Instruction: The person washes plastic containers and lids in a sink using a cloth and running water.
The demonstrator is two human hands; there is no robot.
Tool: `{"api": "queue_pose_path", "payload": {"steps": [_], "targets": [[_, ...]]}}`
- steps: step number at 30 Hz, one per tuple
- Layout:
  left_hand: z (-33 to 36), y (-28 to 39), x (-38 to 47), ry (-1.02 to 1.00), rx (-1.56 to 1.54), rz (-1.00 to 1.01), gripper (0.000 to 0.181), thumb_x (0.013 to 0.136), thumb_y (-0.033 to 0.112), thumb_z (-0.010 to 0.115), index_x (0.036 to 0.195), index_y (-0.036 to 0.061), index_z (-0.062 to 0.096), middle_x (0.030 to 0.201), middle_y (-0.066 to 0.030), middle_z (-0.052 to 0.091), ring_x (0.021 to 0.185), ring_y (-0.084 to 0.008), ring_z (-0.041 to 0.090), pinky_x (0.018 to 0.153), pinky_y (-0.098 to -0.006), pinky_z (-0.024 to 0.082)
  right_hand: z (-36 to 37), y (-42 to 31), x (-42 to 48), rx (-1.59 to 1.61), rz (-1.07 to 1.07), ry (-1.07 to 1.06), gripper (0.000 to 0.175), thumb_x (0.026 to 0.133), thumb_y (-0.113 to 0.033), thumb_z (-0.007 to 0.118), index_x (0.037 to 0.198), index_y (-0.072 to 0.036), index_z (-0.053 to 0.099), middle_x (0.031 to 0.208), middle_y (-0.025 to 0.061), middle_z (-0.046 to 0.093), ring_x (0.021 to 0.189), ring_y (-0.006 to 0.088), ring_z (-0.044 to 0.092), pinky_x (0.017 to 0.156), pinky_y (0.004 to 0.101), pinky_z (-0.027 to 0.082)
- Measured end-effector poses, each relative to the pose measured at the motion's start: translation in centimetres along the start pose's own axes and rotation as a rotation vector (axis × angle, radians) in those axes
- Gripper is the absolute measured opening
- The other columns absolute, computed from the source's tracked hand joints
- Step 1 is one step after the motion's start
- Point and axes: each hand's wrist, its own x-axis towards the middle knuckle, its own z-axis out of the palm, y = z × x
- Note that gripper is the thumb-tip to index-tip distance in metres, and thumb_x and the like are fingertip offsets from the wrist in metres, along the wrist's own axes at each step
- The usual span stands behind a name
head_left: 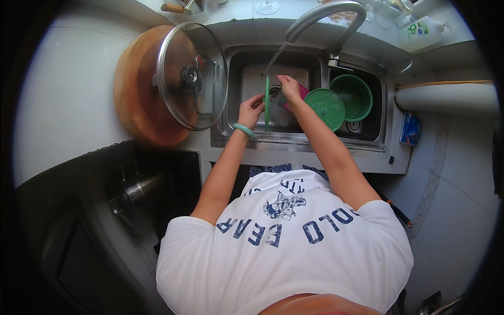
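My left hand [251,110], with a pale green bangle [243,130] at the wrist, grips a thin green plastic disc [267,103], perhaps a lid. The disc stands edge-on above the left sink basin [246,75]. Water [276,58] runs from the faucet down near its far edge. To the right of the disc, apart from it, is my right hand [290,87], fingers drawn together; whether it holds something is unclear. A pink object [303,92] lies partly hidden behind that hand. Another round green piece [325,109] leans over the divider beside a green plastic tub [361,98] in the right basin.
A curved faucet [327,12] arches over the sink. Left of it, a glass pot lid [177,102] stands against a thick round wooden board [136,86]. A detergent bottle [421,34] rests on the back ledge; a blue packet [410,128] sits at right.
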Motion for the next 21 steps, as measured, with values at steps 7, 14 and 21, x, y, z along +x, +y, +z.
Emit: {"api": "queue_pose_path", "payload": {"steps": [7,14,21], "targets": [[-1.0,2.4,-2.5,-0.003,0.783,0.332,0.046,0.064,0.001,0.069,0.109,0.0064,0.059,0.09,-0.0105,0.064,0.077,-0.0247,0.062,0.071,-0.0334,0.051,-4.3,-2.3,0.4,0.228,-0.072,-0.048,0.02,0.078,-0.009,0.058,0.095,-0.004,0.068,0.082,0.0017,0.063,0.078,0.0094,0.055,0.072,0.022,0.042],[-1.8,1.7,-4.3,-0.015,0.933,0.371,0.038,0.063,-0.001,0.066,0.1,0.0057,0.06,0.088,-0.0102,0.064,0.08,-0.026,0.061,0.071,-0.0336,0.05,-9.4,-6.0,0.7,0.169,-0.259,-0.17,0.025,0.077,-0.007,0.06,0.101,-0.005,0.064,0.091,0.0002,0.062,0.084,0.0086,0.054,0.076,0.0228,0.042],[-6.5,-0.5,-8.6,0.049,1.082,0.288,0.027,0.063,-0.001,0.066,0.09,0.0026,0.063,0.089,-0.0137,0.063,0.086,-0.0303,0.06,0.077,-0.0368,0.048,-18.3,-4.9,-1.1,-0.517,-0.442,-0.049,0.026,0.076,-0.017,0.065,0.099,-0.006,0.064,0.097,0.0109,0.063,0.089,0.0266,0.058,0.08,0.036,0.045]]}}
